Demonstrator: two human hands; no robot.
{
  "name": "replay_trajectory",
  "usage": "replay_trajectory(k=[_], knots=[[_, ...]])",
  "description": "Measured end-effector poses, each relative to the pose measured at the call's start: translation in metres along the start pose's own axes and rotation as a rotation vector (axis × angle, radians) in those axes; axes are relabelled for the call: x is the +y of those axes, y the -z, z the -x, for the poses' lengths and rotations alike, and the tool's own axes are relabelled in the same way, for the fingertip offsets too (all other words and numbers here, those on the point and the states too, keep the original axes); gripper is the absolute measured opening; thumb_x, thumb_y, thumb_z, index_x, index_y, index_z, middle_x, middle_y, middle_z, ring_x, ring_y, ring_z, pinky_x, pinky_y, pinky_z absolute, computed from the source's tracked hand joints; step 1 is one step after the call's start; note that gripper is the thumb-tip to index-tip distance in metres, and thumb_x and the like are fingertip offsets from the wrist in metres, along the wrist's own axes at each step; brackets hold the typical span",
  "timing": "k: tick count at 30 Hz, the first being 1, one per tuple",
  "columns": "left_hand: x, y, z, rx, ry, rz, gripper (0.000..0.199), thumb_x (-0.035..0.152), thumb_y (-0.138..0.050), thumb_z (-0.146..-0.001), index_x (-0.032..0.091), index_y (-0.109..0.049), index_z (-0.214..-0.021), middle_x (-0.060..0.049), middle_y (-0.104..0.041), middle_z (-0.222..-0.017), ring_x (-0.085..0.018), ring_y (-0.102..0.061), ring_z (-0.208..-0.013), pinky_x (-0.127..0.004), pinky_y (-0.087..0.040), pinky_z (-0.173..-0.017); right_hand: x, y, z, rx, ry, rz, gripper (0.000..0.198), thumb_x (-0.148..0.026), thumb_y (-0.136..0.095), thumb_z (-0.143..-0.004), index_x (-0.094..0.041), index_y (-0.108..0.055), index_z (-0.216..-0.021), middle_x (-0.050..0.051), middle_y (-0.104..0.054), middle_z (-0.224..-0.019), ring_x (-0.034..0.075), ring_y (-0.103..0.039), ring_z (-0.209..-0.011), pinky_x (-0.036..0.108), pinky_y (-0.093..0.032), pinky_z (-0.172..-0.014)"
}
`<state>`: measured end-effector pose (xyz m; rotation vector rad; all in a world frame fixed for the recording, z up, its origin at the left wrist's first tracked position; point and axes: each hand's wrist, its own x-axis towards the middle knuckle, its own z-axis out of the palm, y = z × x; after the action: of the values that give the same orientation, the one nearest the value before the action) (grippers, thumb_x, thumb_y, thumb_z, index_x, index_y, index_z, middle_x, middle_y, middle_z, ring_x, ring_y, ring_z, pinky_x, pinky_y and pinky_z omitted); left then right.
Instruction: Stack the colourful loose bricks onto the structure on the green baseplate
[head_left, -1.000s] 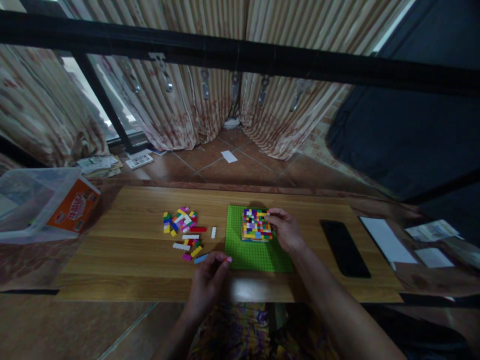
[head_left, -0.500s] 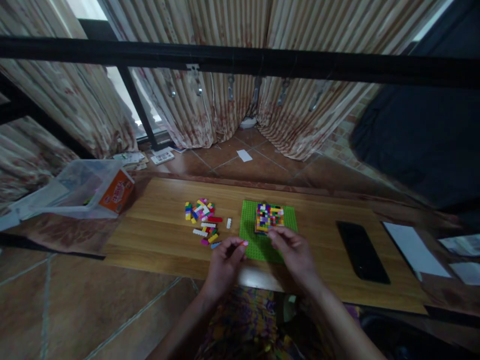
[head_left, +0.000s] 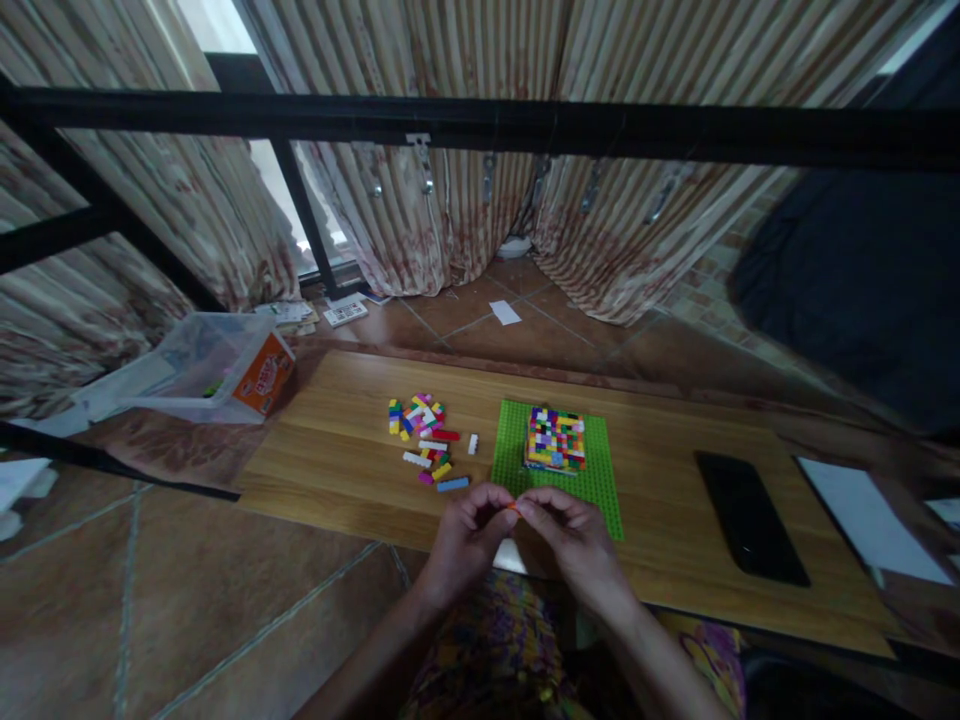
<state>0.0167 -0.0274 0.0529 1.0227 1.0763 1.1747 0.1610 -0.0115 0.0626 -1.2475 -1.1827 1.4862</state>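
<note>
My left hand and my right hand meet at the front edge of the green baseplate, fingertips almost touching. Between them shows a small orange toy brick, pinched from both sides and mostly covered by fingers. Just beyond, a square block of many-coloured bricks stands on the baseplate. Left of the plate, loose bricks lie in a heap, with a long blue brick nearest my left hand and a white brick apart from the rest.
A black phone lies on the wooden table at the right, near a white sheet. At the left stands a clear plastic box with an orange label. A dark metal bar crosses in front of striped curtains.
My right hand has left the brick block and come back to my left hand. Both hands now pinch at the orange brick. The view has shifted slightly left.
</note>
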Motion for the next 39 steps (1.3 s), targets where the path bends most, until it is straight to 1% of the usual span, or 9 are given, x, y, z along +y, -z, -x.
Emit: replay_trajectory(k=[7,12,15,18,23,27,31,36,39], knots=[[-0.007,0.005,0.002,-0.051,0.054,0.064,0.018,0.03,-0.07,-0.078,0.014,-0.063,-0.082,0.002,-0.057,-0.066,-0.009,-0.049,-0.061,-0.021,-0.04,-0.06,0.011,0.0,0.004,-0.023,-0.142,-0.161,0.024,-0.043,-0.078,-0.069,-0.02,-0.074,-0.073,0.0,-0.065,-0.067,0.012,-0.053,-0.063,0.026,-0.04,-0.064],[-0.006,0.011,-0.002,-0.06,0.024,-0.008,0.018,0.032,-0.066,-0.081,0.014,-0.063,-0.083,0.001,-0.058,-0.068,-0.01,-0.05,-0.062,-0.022,-0.042,-0.061,0.005,0.007,-0.007,0.041,-0.074,-0.112,0.021,-0.042,-0.077,-0.069,-0.021,-0.074,-0.07,0.0,-0.066,-0.065,0.013,-0.055,-0.063,0.027,-0.042,-0.065],[-0.006,0.024,-0.009,0.068,-0.088,-0.238,0.016,0.032,-0.06,-0.085,0.016,-0.062,-0.084,0.0,-0.059,-0.073,-0.012,-0.054,-0.068,-0.023,-0.043,-0.065,-0.002,0.03,-0.028,0.242,0.117,0.089,0.018,-0.041,-0.076,-0.069,-0.024,-0.076,-0.076,0.002,-0.071,-0.078,0.018,-0.061,-0.076,0.032,-0.045,-0.074],[-0.009,0.042,-0.019,0.201,-0.235,-0.621,0.012,0.027,-0.054,-0.089,0.018,-0.063,-0.089,-0.003,-0.063,-0.084,-0.015,-0.058,-0.079,-0.026,-0.045,-0.073,-0.011,0.059,-0.056,0.365,0.316,0.406,0.018,-0.041,-0.071,-0.073,-0.025,-0.076,-0.076,0.004,-0.07,-0.086,0.021,-0.062,-0.085,0.035,-0.045,-0.077],[-0.021,0.06,-0.034,0.306,-0.372,-1.084,0.013,0.022,-0.05,-0.09,0.02,-0.063,-0.087,-0.006,-0.064,-0.093,-0.019,-0.06,-0.086,-0.03,-0.047,-0.077,-0.011,0.084,-0.091,0.361,0.442,0.683,0.021,-0.043,-0.066,-0.076,-0.025,-0.075,-0.076,0.006,-0.066,-0.094,0.023,-0.06,-0.092,0.037,-0.046,-0.081],[-0.031,0.064,-0.037,0.34,-0.445,-1.188,0.012,0.023,-0.052,-0.089,0.02,-0.064,-0.087,-0.007,-0.064,-0.101,-0.021,-0.059,-0.094,-0.033,-0.048,-0.085,-0.004,0.086,-0.103,0.332,0.451,0.78,0.02,-0.042,-0.064,-0.076,-0.025,-0.074,-0.073,0.006,-0.064,-0.096,0.024,-0.059,-0.097,0.04,-0.043,-0.091],[-0.034,0.066,-0.038,0.357,-0.463,-1.193,0.012,0.023,-0.054,-0.089,0.02,-0.065,-0.089,-0.008,-0.063,-0.105,-0.023,-0.059,-0.098,-0.036,-0.048,-0.087,-0.001,0.086,-0.108,0.336,0.424,0.759,0.019,-0.04,-0.065,-0.074,-0.024,-0.073,-0.072,0.008,-0.064,-0.098,0.025,-0.059,-0.099,0.039,-0.044,-0.087],[-0.033,0.067,-0.038,0.373,-0.487,-1.135,0.011,0.023,-0.057,-0.086,0.019,-0.064,-0.094,-0.009,-0.063,-0.108,-0.024,-0.058,-0.101,-0.039,-0.048,-0.09,0.002,0.086,-0.113,0.343,0.299,0.575,0.019,-0.04,-0.069,-0.068,-0.023,-0.071,-0.075,0.007,-0.068,-0.097,0.024,-0.061,-0.092,0.037,-0.048,-0.078],[-0.034,0.067,-0.037,0.378,-0.492,-1.097,0.014,0.024,-0.059,-0.084,0.02,-0.063,-0.096,-0.009,-0.062,-0.11,-0.025,-0.057,-0.103,-0.041,-0.048,-0.091,0.007,0.084,-0.115,0.381,0.196,0.387,0.03,-0.042,-0.076,-0.06,-0.021,-0.07,-0.081,0.005,-0.07,-0.085,0.021,-0.063,-0.081,0.036,-0.049,-0.075]])
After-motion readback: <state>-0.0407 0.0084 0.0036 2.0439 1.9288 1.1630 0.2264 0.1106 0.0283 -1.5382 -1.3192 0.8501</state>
